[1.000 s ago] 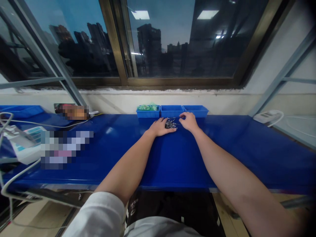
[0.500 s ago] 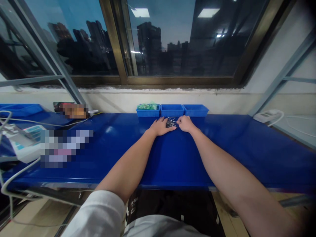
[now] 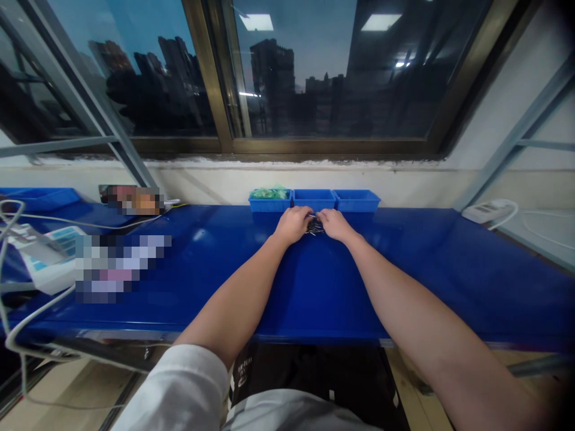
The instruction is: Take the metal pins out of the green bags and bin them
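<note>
On the blue tabletop lies a small heap of slender metal pieces (image 3: 315,227), dark and silver, that look like long screws. My left hand (image 3: 294,224) closes in from the left, its fingers curled against the heap and bunched at its far edge. From the right, my right hand (image 3: 333,223) has its fingers bent and pressed together on the same pieces. A narrow gap separates the fingertips of the two hands. Part of the heap is hidden under them, and which single pieces each hand grips is too small to make out.
Behind the hands stand three blue bins: one with green plastic bags (image 3: 269,194), a middle bin (image 3: 313,199) and a right bin (image 3: 357,200). A white scale (image 3: 54,269) and cables are at left; a white power strip (image 3: 487,211) lies right.
My left hand has gone from spread fingers to curled ones and shifted slightly right. My right hand has moved a little left. The heap is more tightly bunched between them.
</note>
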A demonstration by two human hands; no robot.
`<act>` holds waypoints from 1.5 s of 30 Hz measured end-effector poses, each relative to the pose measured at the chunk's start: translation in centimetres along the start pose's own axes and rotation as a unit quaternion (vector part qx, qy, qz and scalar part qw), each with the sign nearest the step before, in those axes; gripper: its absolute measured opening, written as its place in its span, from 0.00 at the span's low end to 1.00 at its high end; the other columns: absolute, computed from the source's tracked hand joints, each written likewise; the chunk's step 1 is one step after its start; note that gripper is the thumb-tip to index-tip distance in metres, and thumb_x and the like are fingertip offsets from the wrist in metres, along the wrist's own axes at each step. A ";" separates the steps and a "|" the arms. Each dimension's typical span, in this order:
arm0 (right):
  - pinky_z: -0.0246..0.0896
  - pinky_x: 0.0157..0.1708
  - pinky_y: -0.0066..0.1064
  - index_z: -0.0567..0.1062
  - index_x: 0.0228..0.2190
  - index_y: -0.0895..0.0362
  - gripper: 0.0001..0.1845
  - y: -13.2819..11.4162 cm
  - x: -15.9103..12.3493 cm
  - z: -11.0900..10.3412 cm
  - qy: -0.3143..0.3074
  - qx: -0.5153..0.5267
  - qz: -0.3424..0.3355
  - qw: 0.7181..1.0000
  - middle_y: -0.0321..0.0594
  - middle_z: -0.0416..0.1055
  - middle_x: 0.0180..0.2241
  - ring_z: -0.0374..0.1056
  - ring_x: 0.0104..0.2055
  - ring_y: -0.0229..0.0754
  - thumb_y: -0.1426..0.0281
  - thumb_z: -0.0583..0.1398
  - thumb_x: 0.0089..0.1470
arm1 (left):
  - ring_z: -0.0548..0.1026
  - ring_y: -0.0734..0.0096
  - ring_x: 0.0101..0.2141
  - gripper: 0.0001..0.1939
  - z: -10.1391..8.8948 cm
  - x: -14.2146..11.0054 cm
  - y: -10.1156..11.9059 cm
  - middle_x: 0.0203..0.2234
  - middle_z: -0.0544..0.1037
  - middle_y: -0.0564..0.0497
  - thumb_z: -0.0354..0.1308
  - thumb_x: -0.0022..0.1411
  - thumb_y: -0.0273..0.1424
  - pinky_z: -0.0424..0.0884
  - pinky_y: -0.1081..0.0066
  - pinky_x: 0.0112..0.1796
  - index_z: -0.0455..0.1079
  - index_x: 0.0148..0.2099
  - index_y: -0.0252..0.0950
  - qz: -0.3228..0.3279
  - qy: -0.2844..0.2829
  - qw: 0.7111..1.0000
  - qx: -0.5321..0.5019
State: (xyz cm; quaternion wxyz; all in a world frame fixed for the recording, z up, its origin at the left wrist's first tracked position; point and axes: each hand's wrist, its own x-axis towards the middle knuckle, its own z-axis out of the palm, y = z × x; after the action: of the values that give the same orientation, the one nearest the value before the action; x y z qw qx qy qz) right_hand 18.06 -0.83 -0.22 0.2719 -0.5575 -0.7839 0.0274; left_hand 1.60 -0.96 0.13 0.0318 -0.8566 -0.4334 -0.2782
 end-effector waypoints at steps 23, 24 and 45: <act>0.56 0.22 0.26 0.75 0.24 0.58 0.12 1.0 0.2 0.0 0.072 0.487 0.102 0.865 0.38 0.74 0.22 0.65 0.23 0.36 0.62 0.61 0.39 | 0.75 0.63 0.39 0.17 -0.2 0.0 0.4 0.34 0.78 0.45 0.42 0.69 0.36 0.66 0.67 0.42 0.71 0.42 0.36 -0.046 -0.004 0.999 0.025; 0.57 0.23 0.27 0.75 0.24 0.58 0.12 1.1 0.2 0.0 0.086 0.479 0.103 0.867 0.38 0.74 0.22 0.65 0.24 0.37 0.62 0.61 0.40 | 0.74 0.63 0.39 0.18 -0.2 0.0 0.4 0.35 0.78 0.45 0.41 0.69 0.37 0.66 0.67 0.43 0.70 0.42 0.36 -0.046 -0.001 0.999 0.018; 0.53 0.53 0.46 0.73 0.47 0.58 0.26 4.6 0.2 -1.1 0.285 0.123 0.210 0.927 0.47 0.72 0.45 0.57 0.52 0.52 0.69 0.56 0.43 | 0.69 0.56 0.50 0.21 0.3 -0.5 -1.3 0.48 0.71 0.41 0.46 0.64 0.42 0.64 0.62 0.49 0.65 0.52 0.35 -0.151 -0.053 0.985 0.058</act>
State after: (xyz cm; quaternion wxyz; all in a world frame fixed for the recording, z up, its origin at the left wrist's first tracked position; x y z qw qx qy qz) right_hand 22.50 0.83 -0.77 0.5384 -0.6560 -0.5286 0.0203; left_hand 0.54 -0.40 -0.60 0.0159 -0.7915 -0.5742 -0.2087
